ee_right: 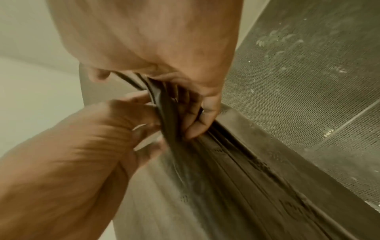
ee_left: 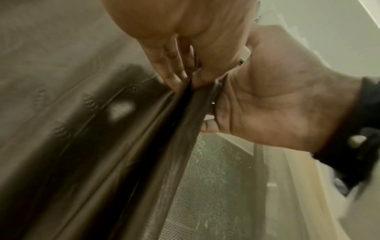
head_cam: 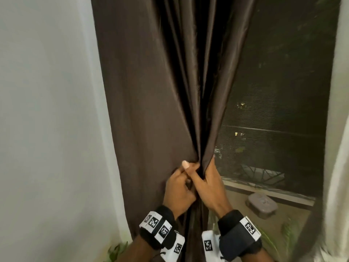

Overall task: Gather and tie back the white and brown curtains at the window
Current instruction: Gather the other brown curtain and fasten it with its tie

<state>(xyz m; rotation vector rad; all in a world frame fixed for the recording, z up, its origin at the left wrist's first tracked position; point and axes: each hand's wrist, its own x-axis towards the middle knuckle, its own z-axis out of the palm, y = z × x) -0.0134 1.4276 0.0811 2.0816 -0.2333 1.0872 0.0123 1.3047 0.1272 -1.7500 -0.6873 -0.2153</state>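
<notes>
The brown curtain (head_cam: 154, 110) hangs from the top and narrows into tight folds at waist height. My left hand (head_cam: 178, 188) and right hand (head_cam: 210, 183) meet there, thumbs and fingers pinching the bunched folds from either side. In the left wrist view my left hand's fingers (ee_left: 174, 69) press the dark folds (ee_left: 144, 154) against the right hand (ee_left: 277, 105). In the right wrist view the right hand's fingers (ee_right: 197, 123) curl around the folds (ee_right: 226, 178), with the left hand (ee_right: 72, 154) beside them. Pale white curtain fabric (head_cam: 47, 120) hangs left of the brown one.
The uncovered window has a mesh screen (head_cam: 279, 91) with darkness outside. A grey box (head_cam: 261, 205) sits on the sill (head_cam: 264, 192). More white curtain (head_cam: 338, 157) hangs at the right edge. Green leaves (head_cam: 115, 250) show low down.
</notes>
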